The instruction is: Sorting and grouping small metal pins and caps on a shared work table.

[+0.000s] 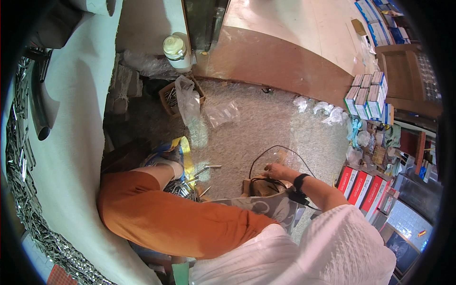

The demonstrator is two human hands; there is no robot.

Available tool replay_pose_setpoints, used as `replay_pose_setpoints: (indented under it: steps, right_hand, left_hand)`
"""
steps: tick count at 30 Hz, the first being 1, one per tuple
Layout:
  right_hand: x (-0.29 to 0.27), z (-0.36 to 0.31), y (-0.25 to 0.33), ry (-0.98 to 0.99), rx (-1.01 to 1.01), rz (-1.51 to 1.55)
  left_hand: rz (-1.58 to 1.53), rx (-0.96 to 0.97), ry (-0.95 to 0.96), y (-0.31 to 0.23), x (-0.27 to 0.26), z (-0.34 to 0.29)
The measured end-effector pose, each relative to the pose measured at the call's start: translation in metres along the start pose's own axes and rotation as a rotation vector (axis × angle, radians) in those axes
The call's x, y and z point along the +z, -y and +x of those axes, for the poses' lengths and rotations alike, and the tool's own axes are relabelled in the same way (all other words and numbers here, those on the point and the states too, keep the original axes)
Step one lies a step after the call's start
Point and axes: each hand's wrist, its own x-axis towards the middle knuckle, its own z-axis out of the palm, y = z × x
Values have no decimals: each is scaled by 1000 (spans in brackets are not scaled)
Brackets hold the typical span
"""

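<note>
My right hand (279, 172), with a black band at its wrist, reaches down over an open cardboard box (251, 188). Its fingers look bent together; what they hold, if anything, is too small to make out. Clear plastic film (285, 156) lies just beyond the hand. Beside it a thin black cable (256, 160) loops across the floor and over the box. Left of the box, shiny metal rods (186, 189) lie heaped by my foot, next to a yellow and blue bag (187, 154). My left hand is out of the picture.
Along the left runs a pale surface (71, 156) edged by heaped metal pieces (28, 204). A white bucket (175, 53) and a small carton of metal parts (170, 99) stand farther off. Stacked white boxes (365, 97) and red-and-white boxes (361, 189) line the right.
</note>
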Motion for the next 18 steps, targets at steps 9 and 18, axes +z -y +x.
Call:
replay_pose_setpoints:
  steps: [9, 18]
  right_hand:
    - [27, 20, -7, 153, 172, -43]
    - [-16, -28, -6, -215, 204, -185]
  left_hand:
    - [15, -49, 65, -9, -12, -5]
    - [-47, -139, 215, 5, -35, 27]
